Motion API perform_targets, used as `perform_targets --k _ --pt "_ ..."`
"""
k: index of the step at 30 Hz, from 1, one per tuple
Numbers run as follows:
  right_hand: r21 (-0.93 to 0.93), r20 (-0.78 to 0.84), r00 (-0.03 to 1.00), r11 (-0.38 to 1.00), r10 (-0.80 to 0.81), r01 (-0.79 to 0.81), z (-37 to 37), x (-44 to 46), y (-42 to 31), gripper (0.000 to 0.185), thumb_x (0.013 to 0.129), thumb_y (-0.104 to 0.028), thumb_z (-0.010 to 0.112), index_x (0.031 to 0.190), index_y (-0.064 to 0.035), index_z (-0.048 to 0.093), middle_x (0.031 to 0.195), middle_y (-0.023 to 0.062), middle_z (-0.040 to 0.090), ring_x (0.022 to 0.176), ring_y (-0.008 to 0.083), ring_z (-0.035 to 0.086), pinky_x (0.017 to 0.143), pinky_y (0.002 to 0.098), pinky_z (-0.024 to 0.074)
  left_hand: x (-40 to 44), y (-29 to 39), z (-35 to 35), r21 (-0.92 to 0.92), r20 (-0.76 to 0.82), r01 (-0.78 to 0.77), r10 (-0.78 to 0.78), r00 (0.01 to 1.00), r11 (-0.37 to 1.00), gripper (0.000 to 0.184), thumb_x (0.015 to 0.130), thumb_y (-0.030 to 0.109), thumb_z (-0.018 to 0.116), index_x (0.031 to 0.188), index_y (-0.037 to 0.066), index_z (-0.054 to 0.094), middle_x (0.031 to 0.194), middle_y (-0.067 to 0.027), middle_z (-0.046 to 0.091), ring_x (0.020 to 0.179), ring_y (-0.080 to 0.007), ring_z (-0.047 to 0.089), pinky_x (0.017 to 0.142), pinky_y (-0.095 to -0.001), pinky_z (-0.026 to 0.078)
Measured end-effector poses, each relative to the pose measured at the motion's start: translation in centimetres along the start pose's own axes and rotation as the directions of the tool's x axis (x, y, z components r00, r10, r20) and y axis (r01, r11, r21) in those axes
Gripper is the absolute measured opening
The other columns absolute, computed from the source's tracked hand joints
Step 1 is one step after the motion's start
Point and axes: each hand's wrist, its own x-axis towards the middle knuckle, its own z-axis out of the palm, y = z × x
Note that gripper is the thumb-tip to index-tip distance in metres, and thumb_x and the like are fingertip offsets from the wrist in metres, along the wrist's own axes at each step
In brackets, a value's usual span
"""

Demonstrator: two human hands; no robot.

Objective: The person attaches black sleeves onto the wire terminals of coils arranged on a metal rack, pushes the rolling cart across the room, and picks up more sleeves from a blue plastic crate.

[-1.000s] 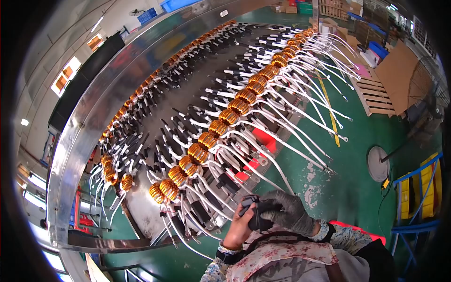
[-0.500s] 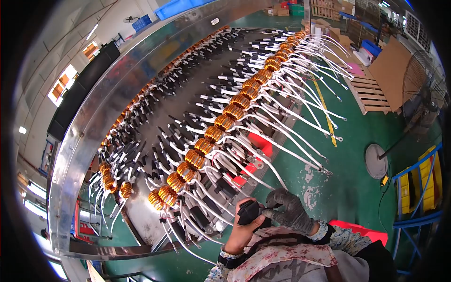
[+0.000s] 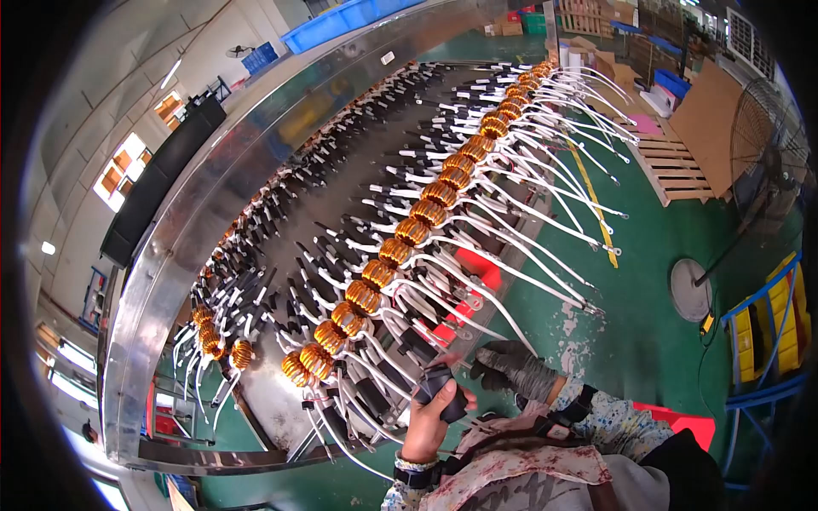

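Note:
A black, block-like object (image 3: pixel 433 385) is gripped in my bare left hand (image 3: pixel 428 424), with the thumb across its near side. Its exact kind cannot be made out. Just to the right, my right hand (image 3: pixel 517 371) wears a dark grey glove. Its fingers are curled together, apart from the black object; what they hold, if anything, is hidden. Beyond both hands runs a long row of copper-wound ring coils (image 3: pixel 364 296) with white-sleeved leads. One white lead (image 3: pixel 509 317) ends close to the gloved fingers.
The coils rest on a metal-framed table (image 3: pixel 162 285), with another row along its far side. Red bins (image 3: pixel 682 419) stand near my right side. Farther right are a blue rack (image 3: pixel 767 390) with yellow bins, a standing fan (image 3: pixel 764 145) and a wooden pallet (image 3: pixel 677 162).
My right hand has come away from the black object, which my left hand still holds. The left hand has shifted slightly left and down. The whole view has tilted a little.

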Motion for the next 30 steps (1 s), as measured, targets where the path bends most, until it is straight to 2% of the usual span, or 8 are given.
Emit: perform_targets --k 6,8,9,11,21,27,28,30 --pt "0.443 -0.034 0.997 0.893 -0.068 0.076 -0.2 0.6 0.3 0.031 0.09 -0.028 0.047 0.104 -0.0024 0.055 0.085 0.0075 0.061 0.079 0.0102 0.057 0.066 0.023 0.0463 2.1 0.6 0.3 -0.134 -0.002 -0.047 0.047 0.999 0.99 0.047 0.086 0.022 0.054 0.125 0.003 0.037 0.085 -0.0094 0.058 0.074 -0.018 0.058 0.067 -0.0297 0.047" --pt "-0.253 -0.04 0.999 0.967 -0.029 0.018 -0.7 0.5 -0.2 0.033 0.086 -0.019 0.052 0.112 0.0011 0.049 0.1 0.0109 0.057 0.09 0.0182 0.056 0.077 0.0284 0.0466 2.1 1.1 0.6 -0.138 -0.021 -0.058 0.055 0.998 0.989 0.046 0.085 0.024 0.055 0.124 0.004 0.038 0.081 -0.0094 0.058 0.07 -0.0174 0.056 0.064 -0.0293 0.046" --pt "-0.25 -0.046 0.998 0.968 -0.033 0.02 -1.1 1.0 1.0 0.033 0.086 -0.019 0.052 0.112 0.0011 0.049 0.1 0.0109 0.057 0.09 0.0182 0.056 0.077 0.0284 0.0466 2.2 1.1 0.5 -0.136 -0.014 -0.054 0.052 0.999 0.989 0.046 0.085 0.024 0.055 0.124 0.004 0.038 0.081 -0.0094 0.058 0.07 -0.0174 0.056 0.064 -0.0293 0.046" --pt "-0.885 0.192 0.675 0.171 -0.712 0.432 -2.6 3.2 5.2 0.029 0.084 -0.015 0.051 0.11 -0.0014 0.051 0.1 0.0152 0.056 0.088 0.0258 0.056 0.076 0.0373 0.0465 2.0 0.8 0.1 -0.131 -0.06 -0.092 0.085 0.995 0.987 0.043 0.085 0.025 0.055 0.119 0.004 0.042 0.077 -0.0099 0.058 0.068 -0.0176 0.055 0.062 -0.0292 0.045" --pt "-0.84 -0.134 0.742 0.472 -0.657 0.266 2.2 4.4 1.0 0.03 0.085 -0.032 0.048 0.099 -0.0058 0.054 0.076 0.0136 0.06 0.067 0.0323 0.057 0.061 0.0413 0.0437 2.1 0.5 -0.7 -0.146 -0.044 -0.081 0.075 0.996 0.986 0.043 0.082 0.021 0.059 0.116 0.002 0.042 0.105 -0.0072 0.049 0.066 -0.0177 0.053 0.055 -0.0297 0.041" --pt "-0.808 0.171 0.589 0.23 -0.79 0.542 2.9 8.2 -0.2 0.033 0.082 -0.026 0.053 0.109 -0.008 0.048 0.089 0.0146 0.058 0.076 0.0324 0.057 0.064 0.0411 0.0446 2.1 0.5 -0.6 -0.181 -0.035 -0.096 0.091 0.995 0.979 0.042 0.082 0.021 0.059 0.116 0.004 0.042 0.107 -0.0071 0.048 0.065 -0.0175 0.052 0.054 -0.0301 0.041" --pt "-0.484 0.065 0.718 0.608 -0.693 0.63 3.3 8.0 -0.4 0.035 0.081 -0.027 0.054 0.11 -0.0084 0.048 0.087 0.0152 0.057 0.075 0.033 0.057 0.063 0.0409 0.0444 2.1 0.5 -0.7 -0.181 -0.043 -0.101 0.095 0.995 0.978 0.042 0.082 0.021 0.059 0.116 0.004 0.042 0.107 -0.0071 0.048 0.065 -0.0175 0.052 0.054 -0.0301 0.041" --pt "-0.711 0.065 0.697 0.457 -0.714 0.534 3.3 6.9 -0.9 0.035 0.081 -0.026 0.054 0.109 -0.0079 0.048 0.087 0.0155 0.057 0.075 0.0327 0.057 0.062 0.0408 0.0444 2.0 0.5 -0.8 -0.189 -0.036 -0.095 0.09 0.995 0.977 0.042 0.082 0.02 0.059 0.117 0.004 0.042 0.108 -0.0078 0.047 0.065 -0.0178 0.052 0.054 -0.0301 0.042"
